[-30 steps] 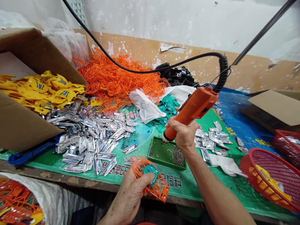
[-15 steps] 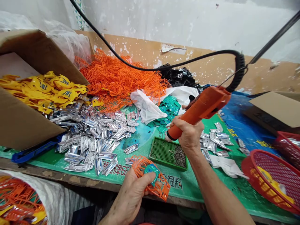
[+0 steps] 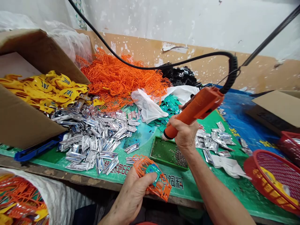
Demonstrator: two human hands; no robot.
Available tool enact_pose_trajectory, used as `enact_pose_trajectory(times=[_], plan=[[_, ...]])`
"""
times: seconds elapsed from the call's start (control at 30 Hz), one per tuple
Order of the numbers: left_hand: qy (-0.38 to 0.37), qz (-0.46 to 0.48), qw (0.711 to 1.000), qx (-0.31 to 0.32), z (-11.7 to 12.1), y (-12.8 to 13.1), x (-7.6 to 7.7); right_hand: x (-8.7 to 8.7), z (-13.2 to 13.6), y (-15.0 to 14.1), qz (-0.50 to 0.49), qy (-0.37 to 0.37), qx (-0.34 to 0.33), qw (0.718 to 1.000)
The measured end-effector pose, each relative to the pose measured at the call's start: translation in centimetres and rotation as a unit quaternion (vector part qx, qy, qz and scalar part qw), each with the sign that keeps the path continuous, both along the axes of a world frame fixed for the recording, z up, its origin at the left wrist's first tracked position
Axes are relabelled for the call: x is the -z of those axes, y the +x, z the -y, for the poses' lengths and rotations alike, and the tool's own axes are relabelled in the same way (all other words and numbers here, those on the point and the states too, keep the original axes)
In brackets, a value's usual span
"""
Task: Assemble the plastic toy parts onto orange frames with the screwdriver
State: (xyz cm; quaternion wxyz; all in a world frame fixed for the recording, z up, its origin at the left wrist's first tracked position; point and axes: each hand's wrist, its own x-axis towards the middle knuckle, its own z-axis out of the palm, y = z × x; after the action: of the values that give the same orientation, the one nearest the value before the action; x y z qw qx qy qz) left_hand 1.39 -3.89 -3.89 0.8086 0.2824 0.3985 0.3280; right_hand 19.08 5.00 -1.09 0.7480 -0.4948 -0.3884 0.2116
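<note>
My right hand [image 3: 186, 132] is wrapped round an orange electric screwdriver [image 3: 199, 107], tilted with its tip low over a green screw tray [image 3: 161, 153]. Small screws [image 3: 180, 156] lie heaped at the tray's right end; the rest of it is a grid of holes. Low in front, my left hand [image 3: 134, 190] grips an orange plastic frame [image 3: 165, 187] of thin bars. A small teal plastic plate [image 3: 153, 170] sits on this frame, with my left thumb pressed on it. My left fingers are partly hidden behind the frame.
Shiny metal pieces [image 3: 93, 140] spread left of the tray, beside a cardboard box [image 3: 25, 118] of yellow parts [image 3: 47, 89]. Orange frames [image 3: 124, 76] are piled behind, near teal plates [image 3: 172, 104]. A red basket [image 3: 255, 175] stands right; a black cable [image 3: 150, 67] hangs overhead.
My right hand and the electric screwdriver have shifted slightly left, bringing the tip over the tray's back edge. My left hand keeps hold of the orange frame, almost unmoved.
</note>
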Motion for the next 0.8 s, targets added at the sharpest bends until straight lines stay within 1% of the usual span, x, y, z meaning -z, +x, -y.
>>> enact_pose_trajectory(times=[0.17, 0.37, 0.67, 0.8], plan=[[0.000, 0.006, 1.000, 0.004, 0.06, -0.03, -0.01, 0.19, 0.01, -0.07, -0.001, -0.004, -0.003, 1.000], [0.001, -0.008, 1.000, -0.001, -0.09, 0.02, 0.12, 0.36, -0.10, 0.03, 0.006, -0.001, -0.001, 1.000], [0.006, -0.002, 1.000, -0.011, -0.31, 0.34, -0.26, -0.30, 0.16, -0.31, 0.022, -0.010, -0.012, 1.000], [0.004, 0.002, 1.000, -0.014, -0.21, 0.25, -0.10, -0.24, 0.09, -0.21, 0.025, -0.006, -0.011, 1.000]])
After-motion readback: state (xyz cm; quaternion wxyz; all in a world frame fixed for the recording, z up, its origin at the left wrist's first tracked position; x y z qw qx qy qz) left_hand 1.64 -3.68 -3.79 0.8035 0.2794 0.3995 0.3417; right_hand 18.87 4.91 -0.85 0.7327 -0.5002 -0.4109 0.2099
